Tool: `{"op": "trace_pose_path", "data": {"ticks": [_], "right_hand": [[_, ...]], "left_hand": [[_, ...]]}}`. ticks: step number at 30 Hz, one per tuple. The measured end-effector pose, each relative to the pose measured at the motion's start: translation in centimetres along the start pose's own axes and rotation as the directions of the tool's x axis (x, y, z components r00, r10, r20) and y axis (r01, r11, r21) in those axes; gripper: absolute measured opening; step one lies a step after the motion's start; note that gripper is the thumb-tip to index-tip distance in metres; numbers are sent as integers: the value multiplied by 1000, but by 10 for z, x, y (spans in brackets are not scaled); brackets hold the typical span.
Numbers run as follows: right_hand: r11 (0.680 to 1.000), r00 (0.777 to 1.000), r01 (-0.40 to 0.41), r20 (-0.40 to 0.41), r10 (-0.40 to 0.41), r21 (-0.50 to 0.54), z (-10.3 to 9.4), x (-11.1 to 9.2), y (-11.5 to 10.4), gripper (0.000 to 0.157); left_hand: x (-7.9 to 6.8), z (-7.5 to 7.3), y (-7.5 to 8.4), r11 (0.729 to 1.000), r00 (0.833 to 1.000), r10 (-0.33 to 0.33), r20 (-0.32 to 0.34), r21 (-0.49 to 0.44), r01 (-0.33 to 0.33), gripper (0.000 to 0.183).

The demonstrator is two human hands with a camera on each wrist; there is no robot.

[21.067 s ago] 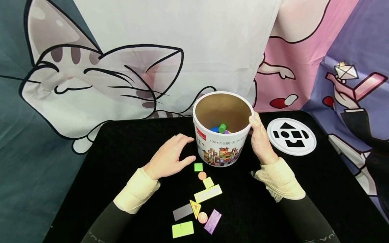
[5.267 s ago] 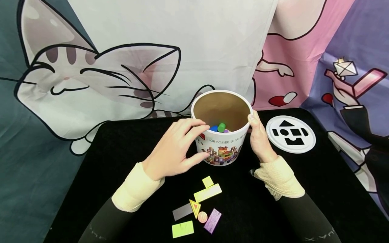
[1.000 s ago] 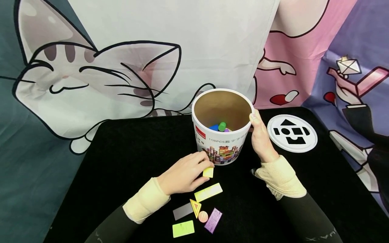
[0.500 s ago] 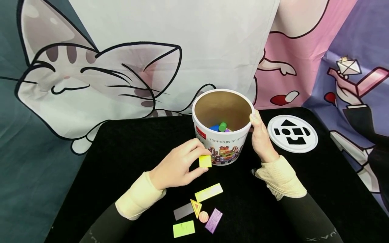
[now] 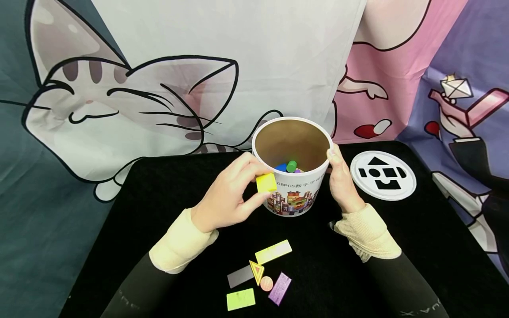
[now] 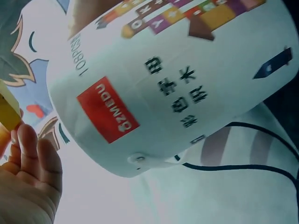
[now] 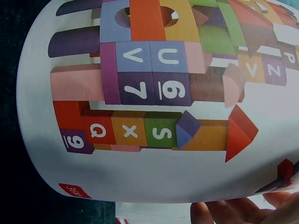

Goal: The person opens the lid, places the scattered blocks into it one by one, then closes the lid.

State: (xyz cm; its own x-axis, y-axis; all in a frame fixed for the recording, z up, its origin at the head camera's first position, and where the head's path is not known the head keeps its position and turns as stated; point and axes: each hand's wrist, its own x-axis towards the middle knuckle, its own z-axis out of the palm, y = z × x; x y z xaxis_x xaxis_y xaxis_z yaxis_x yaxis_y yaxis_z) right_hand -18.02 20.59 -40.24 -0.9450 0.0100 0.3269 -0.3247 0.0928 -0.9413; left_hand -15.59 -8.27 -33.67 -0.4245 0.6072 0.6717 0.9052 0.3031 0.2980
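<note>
Between thumb and fingers, my left hand (image 5: 226, 194) pinches a small yellow block (image 5: 266, 182) in front of the white bucket's near left side, just below its rim. In the left wrist view, part of the yellow block (image 6: 8, 109) shows at the left edge. My right hand (image 5: 343, 183) grips the right side of the bucket (image 5: 296, 201), thumb at the rim; its other fingers are mostly hidden in the head view. The bucket stands upright without its lid. Inside lie a green cylinder (image 5: 291, 166), a blue block (image 5: 281, 168) and a little purple.
On the black table (image 5: 191, 287) lie a long yellow block (image 5: 273, 252), a triangle (image 5: 256, 274), a grey block (image 5: 240, 277), a round piece (image 5: 266, 283), a purple block (image 5: 280, 288) and a yellow-green block (image 5: 241, 300). The cut-out lid (image 5: 359, 185) lies right. Cartoon cloth hangs behind.
My left hand has picked the small yellow block off the table and lifted it toward the bucket's rim. The green square and one round piece left the table earlier. My right hand stays put.
</note>
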Motion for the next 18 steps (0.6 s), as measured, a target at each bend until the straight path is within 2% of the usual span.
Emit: {"op": "trace_pose_path", "data": {"ticks": [8, 18], "right_hand": [[1000, 1000, -11, -6, 11, 15, 1, 0, 1, 57], [1000, 1000, -18, -11, 18, 12, 1, 0, 1, 57]], "left_hand": [[26, -8, -6, 1000, 997, -2, -77, 30, 5, 32], [43, -10, -18, 998, 997, -27, -76, 52, 31, 32]]}}
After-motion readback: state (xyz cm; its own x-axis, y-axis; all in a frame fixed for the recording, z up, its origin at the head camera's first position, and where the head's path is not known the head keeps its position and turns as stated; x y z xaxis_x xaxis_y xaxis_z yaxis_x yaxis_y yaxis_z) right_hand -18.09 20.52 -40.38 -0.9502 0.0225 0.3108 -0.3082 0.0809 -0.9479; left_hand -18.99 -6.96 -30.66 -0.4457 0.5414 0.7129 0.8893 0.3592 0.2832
